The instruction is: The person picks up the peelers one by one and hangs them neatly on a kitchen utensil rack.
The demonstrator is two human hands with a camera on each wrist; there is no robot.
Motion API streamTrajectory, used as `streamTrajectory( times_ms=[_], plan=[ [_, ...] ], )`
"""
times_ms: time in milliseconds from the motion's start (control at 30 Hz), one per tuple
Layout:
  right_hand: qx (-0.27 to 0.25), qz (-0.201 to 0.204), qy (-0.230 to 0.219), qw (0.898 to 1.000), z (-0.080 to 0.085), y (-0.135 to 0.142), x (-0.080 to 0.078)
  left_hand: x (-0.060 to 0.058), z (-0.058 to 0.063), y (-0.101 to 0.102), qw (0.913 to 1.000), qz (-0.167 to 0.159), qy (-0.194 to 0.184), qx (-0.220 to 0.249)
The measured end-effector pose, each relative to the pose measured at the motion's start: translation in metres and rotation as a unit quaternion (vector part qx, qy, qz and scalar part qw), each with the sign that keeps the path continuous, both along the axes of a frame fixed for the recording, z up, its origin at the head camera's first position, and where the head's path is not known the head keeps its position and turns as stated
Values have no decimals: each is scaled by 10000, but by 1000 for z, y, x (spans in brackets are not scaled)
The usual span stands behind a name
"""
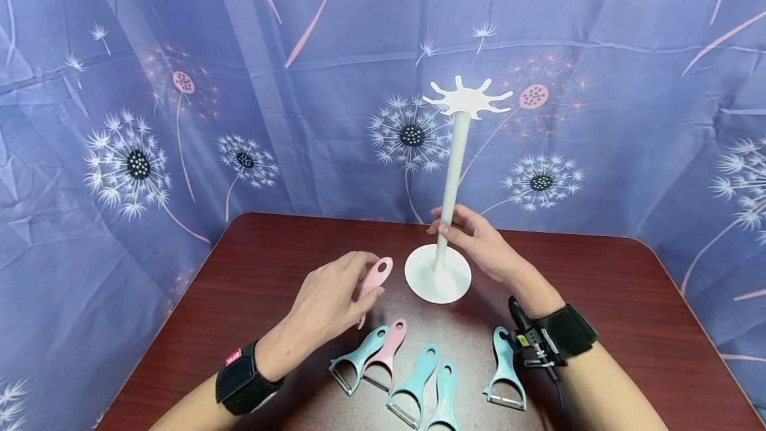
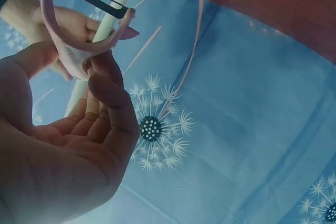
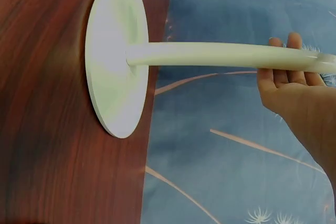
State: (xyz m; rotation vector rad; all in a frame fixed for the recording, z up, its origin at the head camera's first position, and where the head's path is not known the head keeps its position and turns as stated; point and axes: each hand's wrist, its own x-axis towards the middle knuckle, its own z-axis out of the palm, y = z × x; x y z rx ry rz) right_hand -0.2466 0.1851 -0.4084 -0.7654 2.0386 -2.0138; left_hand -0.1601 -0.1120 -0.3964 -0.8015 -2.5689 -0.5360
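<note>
My left hand (image 1: 332,294) pinches a pink peeler (image 1: 376,276) by its handle, with the holed end pointing up in the head view. The left wrist view shows that peeler's (image 2: 79,56) forked head and dark blade beyond the thumb and fingertips. A tall white stand (image 1: 453,185) rises from a round base on the table, topped by a ring of splayed hooks. Around the lower half of its pole, my right hand (image 1: 479,241) has its thumb in front and fingers behind. In the right wrist view, fingertips of the right hand (image 3: 299,90) show past the pole (image 3: 210,54).
On the dark red table (image 1: 287,245) near me lie a blue peeler (image 1: 361,354), a pink peeler (image 1: 389,348) and two more blue ones. Another blue peeler (image 1: 504,364) lies by the right wrist. A blue dandelion-print curtain (image 1: 335,118) hangs behind the table.
</note>
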Motion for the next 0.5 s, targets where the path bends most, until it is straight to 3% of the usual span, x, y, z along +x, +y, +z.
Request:
streamTrajectory(
  times_ms=[333,500],
  plan=[
    [-18,-296,-181,9994,-9,-10,-3,-5,10,8,9993,110,231,277],
    [-242,-244,-210,9992,-13,-14,-4,-7,15,11,9990,101,262,350]
  ],
)
